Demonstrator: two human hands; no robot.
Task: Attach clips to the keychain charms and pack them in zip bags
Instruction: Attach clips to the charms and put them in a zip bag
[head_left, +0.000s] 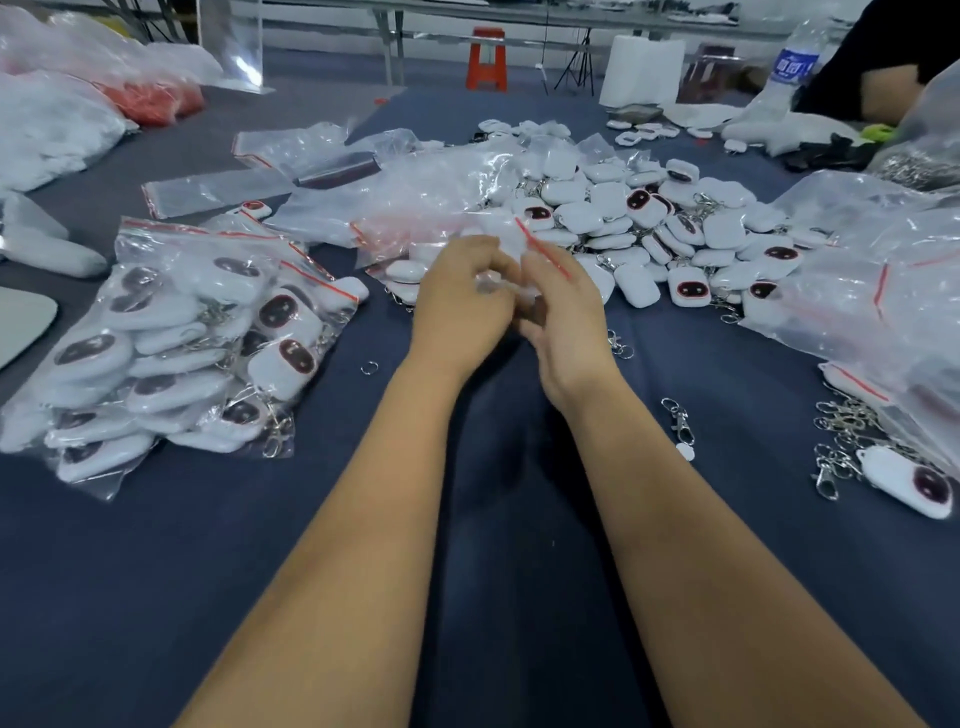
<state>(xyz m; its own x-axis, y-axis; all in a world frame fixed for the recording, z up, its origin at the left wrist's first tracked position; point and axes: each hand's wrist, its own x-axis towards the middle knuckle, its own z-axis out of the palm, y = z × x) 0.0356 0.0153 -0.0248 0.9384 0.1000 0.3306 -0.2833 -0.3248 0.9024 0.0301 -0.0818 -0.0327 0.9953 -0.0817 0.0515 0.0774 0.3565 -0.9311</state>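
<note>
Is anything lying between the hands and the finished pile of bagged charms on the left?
Nothing visible does. Bare blue cloth separates the left hand and right hand, which grip a small zip bag, from the bagged charms; a loose ring lies nearer.

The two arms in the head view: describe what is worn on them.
Nothing is worn. Both forearms are bare up to the frame's lower edge, with no sleeves in sight. The left hand and right hand wear no gloves; no watch, ring or band shows.

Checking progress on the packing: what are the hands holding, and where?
Both hands, left and right, pinch a small clear zip bag between them near its lower edge; its contents are blurred.
</note>
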